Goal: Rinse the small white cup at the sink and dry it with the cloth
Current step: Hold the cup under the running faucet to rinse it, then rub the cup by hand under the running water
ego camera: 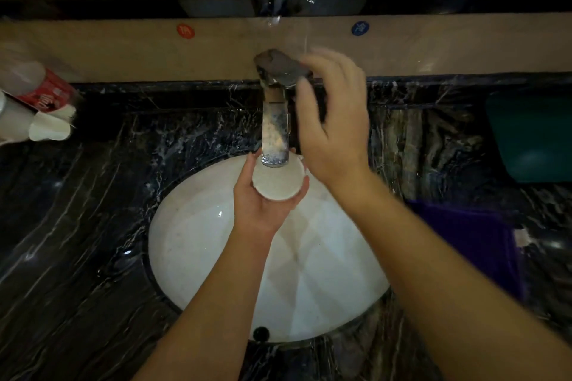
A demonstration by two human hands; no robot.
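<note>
Head view shows the left hand (263, 204) wrapped around the small white cup (278, 181), holding it upright directly under the faucet spout (275, 136), above the white sink (198, 235). The right hand (332, 120) has loose, spread fingers (blurred) beside the faucet handle (278, 66); contact I cannot tell. A purple cloth (473, 244) lies on the dark counter at right.

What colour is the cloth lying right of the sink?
Dark purple cloth, seen in the head view.

Cup (278, 180) under faucet spout (275, 133), over sink (192, 226); cloth (470, 241), seemingly, right on counter (77, 241).
</note>
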